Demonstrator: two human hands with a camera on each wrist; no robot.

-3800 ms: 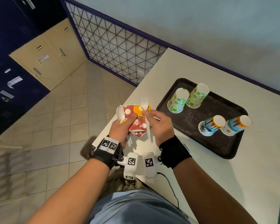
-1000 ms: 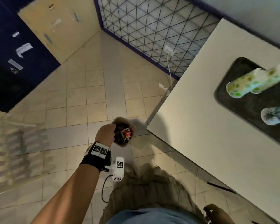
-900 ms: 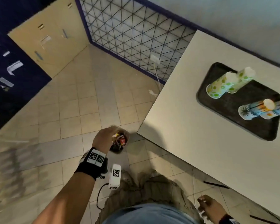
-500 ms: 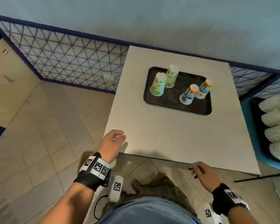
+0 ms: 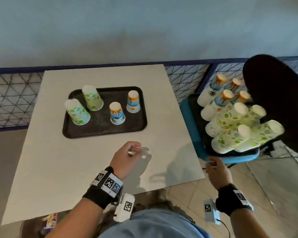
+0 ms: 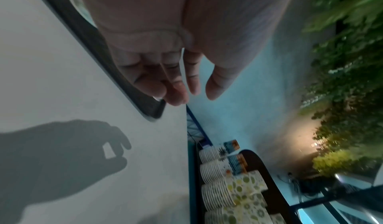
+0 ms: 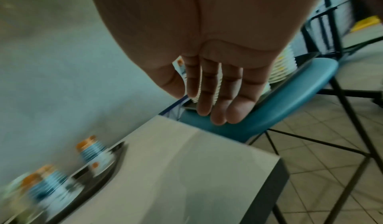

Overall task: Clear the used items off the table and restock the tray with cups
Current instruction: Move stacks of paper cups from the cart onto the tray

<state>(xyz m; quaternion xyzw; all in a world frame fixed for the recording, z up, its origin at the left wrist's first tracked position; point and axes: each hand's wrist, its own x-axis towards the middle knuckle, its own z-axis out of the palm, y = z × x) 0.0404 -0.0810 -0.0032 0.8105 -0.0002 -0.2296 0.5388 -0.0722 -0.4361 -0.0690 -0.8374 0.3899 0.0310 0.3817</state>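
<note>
Standing on a white desk (image 5: 76, 169), a dark tray (image 5: 100, 129) bears four upturned cups (image 5: 117, 113); both the left hand (image 5: 126, 157) and right hand (image 5: 215, 170) hang loosely curled, empty; stacked cups (image 5: 230, 117) fill a blue chair (image 5: 193, 127) beside a pale wall (image 5: 144, 31).

The left hand (image 5: 126, 158) hangs palm down with its fingers (image 6: 176, 86) loosely curled, thumb close to the fingertips, holding nothing. The right hand (image 5: 217, 170) reaches forward, fingers (image 7: 209, 93) nearly straight and together, also holding nothing. Both wrists wear black bands.
</note>
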